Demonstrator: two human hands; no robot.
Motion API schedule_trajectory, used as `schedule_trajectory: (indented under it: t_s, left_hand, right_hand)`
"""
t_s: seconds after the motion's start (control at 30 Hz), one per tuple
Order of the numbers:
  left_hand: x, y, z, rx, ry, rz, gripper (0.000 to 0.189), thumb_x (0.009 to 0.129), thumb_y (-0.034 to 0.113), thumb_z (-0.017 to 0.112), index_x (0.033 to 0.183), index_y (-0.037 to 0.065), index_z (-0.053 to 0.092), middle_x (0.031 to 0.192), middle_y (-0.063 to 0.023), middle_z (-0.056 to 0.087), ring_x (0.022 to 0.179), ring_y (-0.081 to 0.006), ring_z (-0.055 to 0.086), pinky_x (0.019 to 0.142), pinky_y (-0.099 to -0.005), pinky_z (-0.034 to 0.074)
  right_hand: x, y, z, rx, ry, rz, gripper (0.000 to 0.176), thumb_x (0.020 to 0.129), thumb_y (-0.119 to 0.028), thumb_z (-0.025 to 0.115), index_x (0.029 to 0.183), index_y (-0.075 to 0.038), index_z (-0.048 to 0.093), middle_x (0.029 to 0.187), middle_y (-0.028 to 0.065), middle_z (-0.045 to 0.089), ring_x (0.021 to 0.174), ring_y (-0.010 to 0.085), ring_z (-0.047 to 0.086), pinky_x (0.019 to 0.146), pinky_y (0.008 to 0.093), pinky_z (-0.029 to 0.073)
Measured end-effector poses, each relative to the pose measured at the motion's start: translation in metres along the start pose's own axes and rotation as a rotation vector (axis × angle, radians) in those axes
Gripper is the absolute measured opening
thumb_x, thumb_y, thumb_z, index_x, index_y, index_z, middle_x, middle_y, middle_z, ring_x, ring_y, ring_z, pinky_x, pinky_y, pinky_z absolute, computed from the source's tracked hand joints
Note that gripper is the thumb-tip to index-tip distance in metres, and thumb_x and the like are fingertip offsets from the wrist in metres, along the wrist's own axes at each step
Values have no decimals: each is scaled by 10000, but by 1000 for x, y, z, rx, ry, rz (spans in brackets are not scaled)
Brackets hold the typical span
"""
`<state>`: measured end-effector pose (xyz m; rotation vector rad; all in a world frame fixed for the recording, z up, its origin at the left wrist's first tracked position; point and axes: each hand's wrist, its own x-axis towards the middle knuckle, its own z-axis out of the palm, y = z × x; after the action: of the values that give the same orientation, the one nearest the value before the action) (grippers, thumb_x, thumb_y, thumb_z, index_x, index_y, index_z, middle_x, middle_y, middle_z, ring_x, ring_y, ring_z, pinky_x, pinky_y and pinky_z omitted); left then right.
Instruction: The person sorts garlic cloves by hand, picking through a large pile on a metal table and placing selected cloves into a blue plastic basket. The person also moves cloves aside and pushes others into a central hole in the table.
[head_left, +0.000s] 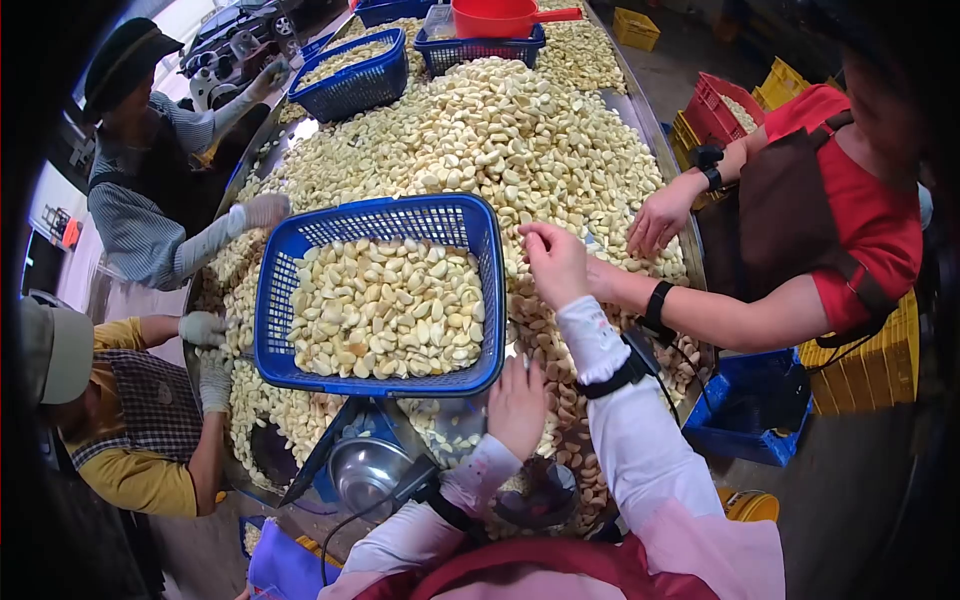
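Where the worktop (630,108) is heaped with peeled cloves (500,145), a large blue basket (400,384) is found left of centre, partly filled with similar cloves. The left hand (517,408) is positioned just beside the basket's near right corner, with its fingers extended; no object is seen clasped in its grip, and contact with the rim cannot be confirmed. The right hand (557,265) is held to the right of the basket, over the heap, with its fingers curled; whether a clove is pinched in that grip cannot be determined. The basket is thus placed to the left of both hands and is grasped by neither.

A metal bowl (368,475) is noted on the near side of the basket, to the left of the left hand. At right, a co-worker's bare hand (660,215) is rested on the heap; at left, gloved hands (265,210) of two other workers are observed. At the far end, a red container (495,18) is set upon a smaller basket (480,52).
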<state>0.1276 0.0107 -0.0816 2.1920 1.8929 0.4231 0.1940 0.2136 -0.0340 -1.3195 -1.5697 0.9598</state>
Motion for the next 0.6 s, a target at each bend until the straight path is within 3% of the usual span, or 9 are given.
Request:
schedule_trajectory:
  t_s: [0.07,0.13,0.17,0.27,0.33,0.37,0.4,0.53,0.6]
  left_hand:
    - [7,-20,6,-51,-32,-80,742,838,317,701,1395,-65,394,1459,-259,342,1323,-408,406,1015,-421,432]
    - [0,-38,16,153,-76,-26,855,818,391,723,1432,-70,346,1516,-269,257,1325,-422,403,1005,-386,445]
    - [-7,-44,16,72,-135,-53,931,792,446,734,1443,-79,325,1531,-266,255,1336,-400,404,1017,-439,428]
    - [-44,-60,-9,168,-225,-56,938,772,518,720,1456,-16,362,1491,-238,350,1300,-402,438,1026,-532,390]
    - [-60,-68,-43,272,-426,-148,907,764,588,683,1462,79,405,1421,-192,452,1249,-411,466,1029,-599,343]
    - [-80,-85,-31,319,-327,-89,875,761,617,659,1462,149,425,1356,-201,492,1196,-435,482,1032,-607,335]
    - [-90,-84,-39,285,-345,-69,908,736,621,675,1443,105,434,1340,-246,475,1212,-460,457,1038,-599,343]
    - [-140,-43,-27,251,-543,23,794,769,440,692,1405,37,439,1348,-284,429,1260,-504,381,1061,-572,359]
    - [-154,-29,-19,242,-391,131,689,771,357,685,1372,75,503,1297,-269,472,1147,-530,482,1009,-552,431]
  right_hand:
    - [-3,62,27,-328,-101,-126,544,839,-240,678,1313,-8,542,1202,184,628,1129,349,589,980,410,459]
    - [-50,59,30,-815,-134,-299,781,802,-335,708,1443,-41,372,1411,185,470,1325,354,417,1117,458,314]
    - [-62,63,29,-763,-283,-187,838,788,-378,715,1464,-57,338,1479,178,387,1390,366,325,1146,496,255]
    - [-113,46,-12,-745,-704,-186,914,756,-511,738,1499,-164,333,1516,176,343,1446,389,227,1163,564,202]
    - [-128,21,-53,-1013,-590,-235,995,687,-598,764,1510,-249,328,1569,160,264,1463,426,160,1136,665,146]
    - [-134,25,-74,-1027,-621,-76,1033,653,-621,776,1512,-269,322,1591,146,213,1467,438,128,1114,704,123]
    - [-139,31,-94,-1041,-646,80,1072,620,-645,788,1515,-290,317,1612,132,162,1471,450,96,1091,743,100]
    - [-215,30,-112,-1135,-808,59,1118,586,-619,823,1523,-307,298,1631,111,90,1453,513,54,1067,769,111]
    - [-250,21,-109,-1130,-1038,86,1084,629,-557,829,1529,-294,285,1632,113,83,1439,542,70,1050,761,203]
